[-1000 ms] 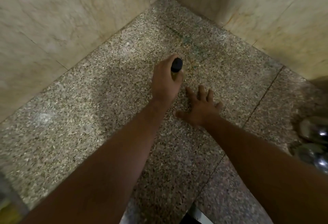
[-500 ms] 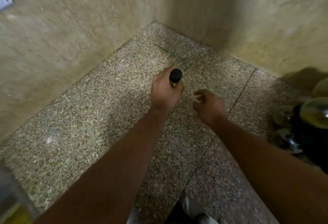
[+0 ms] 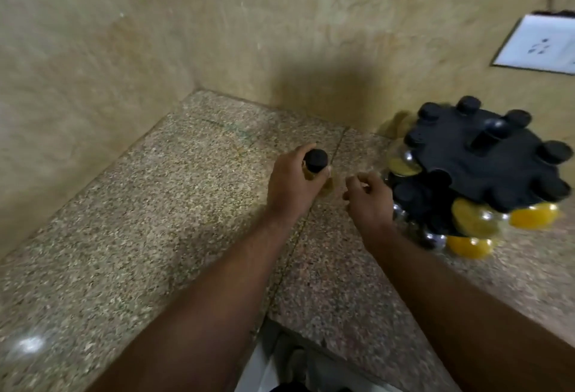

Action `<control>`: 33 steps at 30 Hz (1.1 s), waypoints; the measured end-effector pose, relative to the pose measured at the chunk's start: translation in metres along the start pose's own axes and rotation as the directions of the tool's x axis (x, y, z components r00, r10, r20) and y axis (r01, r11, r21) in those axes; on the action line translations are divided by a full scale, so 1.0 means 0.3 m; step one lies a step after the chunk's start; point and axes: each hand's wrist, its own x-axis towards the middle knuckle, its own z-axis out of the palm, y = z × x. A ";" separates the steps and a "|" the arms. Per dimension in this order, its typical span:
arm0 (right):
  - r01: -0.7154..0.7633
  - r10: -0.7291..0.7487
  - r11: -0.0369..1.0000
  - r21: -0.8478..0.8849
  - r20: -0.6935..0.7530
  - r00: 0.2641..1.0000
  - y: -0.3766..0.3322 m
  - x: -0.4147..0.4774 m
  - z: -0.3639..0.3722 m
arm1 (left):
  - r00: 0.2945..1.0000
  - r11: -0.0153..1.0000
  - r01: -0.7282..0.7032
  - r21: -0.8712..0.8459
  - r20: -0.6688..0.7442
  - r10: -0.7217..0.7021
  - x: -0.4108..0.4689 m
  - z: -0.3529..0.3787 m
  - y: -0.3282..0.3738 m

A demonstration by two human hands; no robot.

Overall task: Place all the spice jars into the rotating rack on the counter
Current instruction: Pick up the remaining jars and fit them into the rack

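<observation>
1. The left hand [image 3: 292, 185] was wrapped around a spice jar [image 3: 315, 164], fingers curled tight about its body with only the black cap and a sliver of yellowish glass showing above the grip; the jar stood upright over the speckled granite counter [image 3: 149, 236], whether lifted or resting on it I could not tell.
2. The right hand [image 3: 370, 199] held nothing; its fingers were loosely curled and half open, just beside the near edge of the rotating rack [image 3: 485, 155], possibly touching it, though blur hid the contact.
3. The rack stood to the right against the wall [image 3: 280, 34], its black top ringed with capped jars and further yellow-filled jars [image 3: 533, 216] showing in the tier below; a notch on its near-left rim looked vacant, which I judged the likely slot.
4. The risk I saw was misalignment; the palm covered most of the jar, so the base would be steered blind and could catch the notch's rim and tip.
5. The rack might also spin under a sideways push unless the free hand steadied it; a neighbouring jar could be knocked loose.
6. A wall socket [image 3: 538, 45] sat above, clear of the path.
</observation>
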 end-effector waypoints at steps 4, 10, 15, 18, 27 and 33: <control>-0.108 0.146 0.955 0.276 -0.121 0.982 0.024 -0.010 -0.147 | 0.998 0.999 -0.037 -0.013 0.055 0.037 -0.052 0.079 0.126; -0.179 0.319 0.834 0.522 -0.191 0.929 0.025 -0.005 -0.319 | 0.977 0.990 -0.136 -0.044 0.159 0.142 -0.106 0.159 0.259; -0.197 0.372 0.799 0.568 -0.211 0.904 0.026 -0.014 -0.425 | 0.940 0.973 -0.215 -0.083 0.252 0.230 -0.131 0.210 0.350; -0.210 0.391 0.740 0.639 -0.154 0.908 0.022 -0.026 -0.488 | 0.924 0.965 -0.242 -0.101 0.278 0.261 -0.143 0.246 0.397; -0.338 0.438 0.643 0.687 0.032 0.898 0.048 -0.048 -0.695 | 0.863 0.928 -0.362 -0.094 0.344 0.371 -0.173 0.341 0.530; -0.453 0.474 0.645 0.616 0.143 0.869 0.074 0.008 -0.767 | 0.867 0.937 -0.329 -0.117 0.355 0.349 -0.163 0.369 0.574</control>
